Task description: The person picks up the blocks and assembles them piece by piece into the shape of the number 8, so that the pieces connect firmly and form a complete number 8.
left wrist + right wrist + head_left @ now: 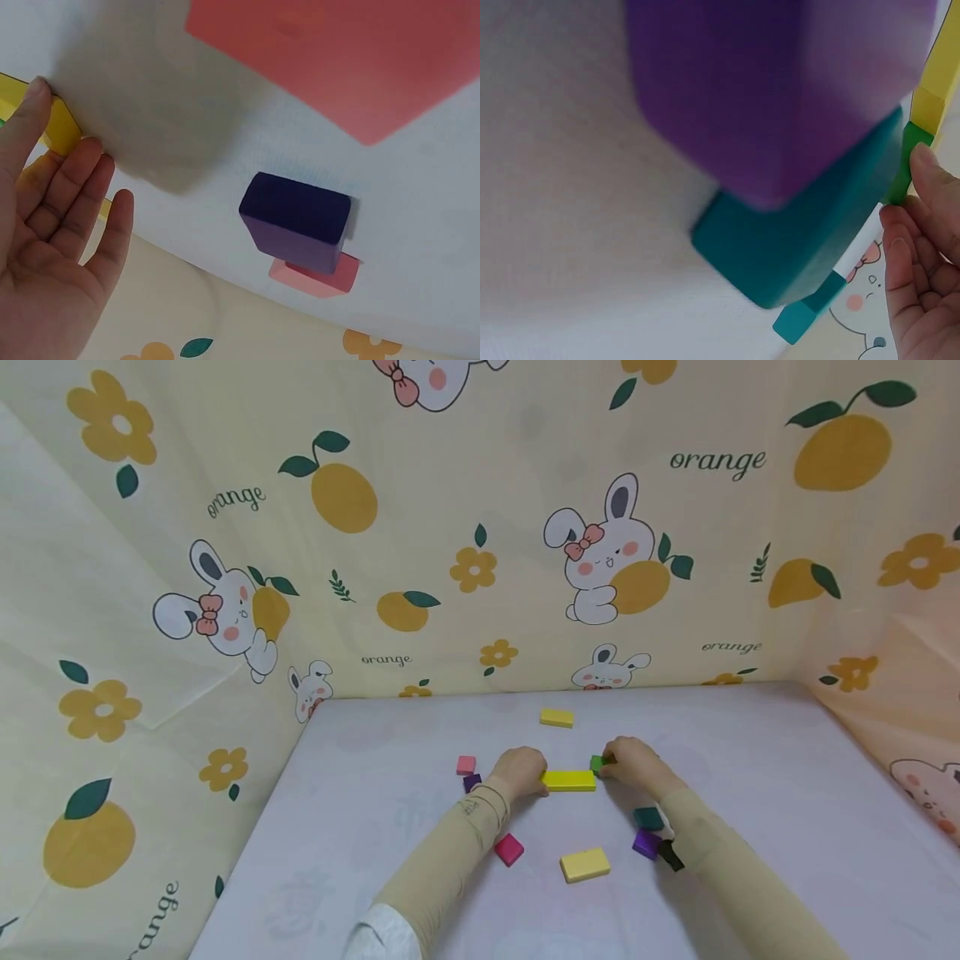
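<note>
My left hand (519,772) grips the left end of a long yellow block (569,781) lying on the table; in the left wrist view its thumb and fingertips are on either side of that yellow end (64,124). Just beyond the block's right end, my right hand (633,764) pinches a small green block (596,764). In the right wrist view the green block (909,161) shows between thumb and fingers, right by the yellow block (934,90). Beside the left hand are a pink block (466,765) and a dark purple block (472,782), partly covered by that hand.
A yellow block (557,718) lies at the back, and a pale yellow one (585,865) in front. A crimson block (509,850) sits near the left forearm. Beside the right forearm are teal (648,818), purple (646,843) and black (671,856) pieces. A patterned cloth (480,527) backs the table.
</note>
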Tool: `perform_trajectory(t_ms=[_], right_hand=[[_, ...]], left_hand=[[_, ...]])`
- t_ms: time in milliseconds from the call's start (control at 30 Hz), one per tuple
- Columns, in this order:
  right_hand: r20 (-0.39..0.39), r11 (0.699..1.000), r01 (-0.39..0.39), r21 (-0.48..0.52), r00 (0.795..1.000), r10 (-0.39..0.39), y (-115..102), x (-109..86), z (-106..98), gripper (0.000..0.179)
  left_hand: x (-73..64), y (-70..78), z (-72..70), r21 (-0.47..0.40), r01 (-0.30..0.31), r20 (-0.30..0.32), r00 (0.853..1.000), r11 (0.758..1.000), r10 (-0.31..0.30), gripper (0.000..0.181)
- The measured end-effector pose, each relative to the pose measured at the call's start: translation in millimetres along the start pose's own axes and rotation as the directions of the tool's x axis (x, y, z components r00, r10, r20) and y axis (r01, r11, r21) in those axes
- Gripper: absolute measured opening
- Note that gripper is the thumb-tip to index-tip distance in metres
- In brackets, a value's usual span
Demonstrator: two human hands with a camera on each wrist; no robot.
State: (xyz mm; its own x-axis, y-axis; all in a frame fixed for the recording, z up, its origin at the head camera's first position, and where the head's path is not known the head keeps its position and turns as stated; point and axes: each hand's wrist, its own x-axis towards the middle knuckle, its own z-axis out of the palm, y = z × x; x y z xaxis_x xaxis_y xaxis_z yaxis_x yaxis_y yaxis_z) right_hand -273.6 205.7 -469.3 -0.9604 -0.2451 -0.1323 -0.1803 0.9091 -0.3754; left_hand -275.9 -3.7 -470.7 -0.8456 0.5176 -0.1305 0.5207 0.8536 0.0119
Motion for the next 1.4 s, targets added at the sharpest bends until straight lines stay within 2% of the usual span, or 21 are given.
perform_trajectory(t_ms=[233,500,767,1000,1167,1400], right_hand=[[-0.004,0.999,0.022,-0.024,1.000,-0.022,1,-1.4,2,0.027],[-0.021,0.998,0.055,-0.024,0.998,-0.056,5,-4.7,2,0.030],[0.002,0.998,0.056,0.025,0.998,-0.056,6,-6.6,0,0.036],[0.011,0.998,0.041,0.055,0.999,-0.042,6,-16.3,-2,0.050],[0.013,0.997,0.022,0.068,1.000,-0.023,8,-27.8,-6,0.043],[-0.008,0.996,0.061,0.068,0.998,-0.061,22,-46.5,-12,0.034]], left_hand=[[-0.4,0.3,-0.8,-0.004,-0.004,0.004,1.000,1.000,0.004,0.030],[2.8,0.3,-0.3,0.037,-0.028,-0.013,1.000,0.999,0.028,0.031],[3.1,-0.7,0.9,-0.006,-0.009,0.005,1.000,1.000,0.009,0.033],[2.7,-2.0,3.9,-0.029,0.001,-0.004,1.000,1.000,-0.001,0.031],[1.0,-3.2,4.9,-0.060,0.003,-0.007,1.000,0.998,-0.004,0.029],[0.4,-3.2,3.8,-0.068,0.004,-0.002,1.000,0.998,-0.004,0.030]])
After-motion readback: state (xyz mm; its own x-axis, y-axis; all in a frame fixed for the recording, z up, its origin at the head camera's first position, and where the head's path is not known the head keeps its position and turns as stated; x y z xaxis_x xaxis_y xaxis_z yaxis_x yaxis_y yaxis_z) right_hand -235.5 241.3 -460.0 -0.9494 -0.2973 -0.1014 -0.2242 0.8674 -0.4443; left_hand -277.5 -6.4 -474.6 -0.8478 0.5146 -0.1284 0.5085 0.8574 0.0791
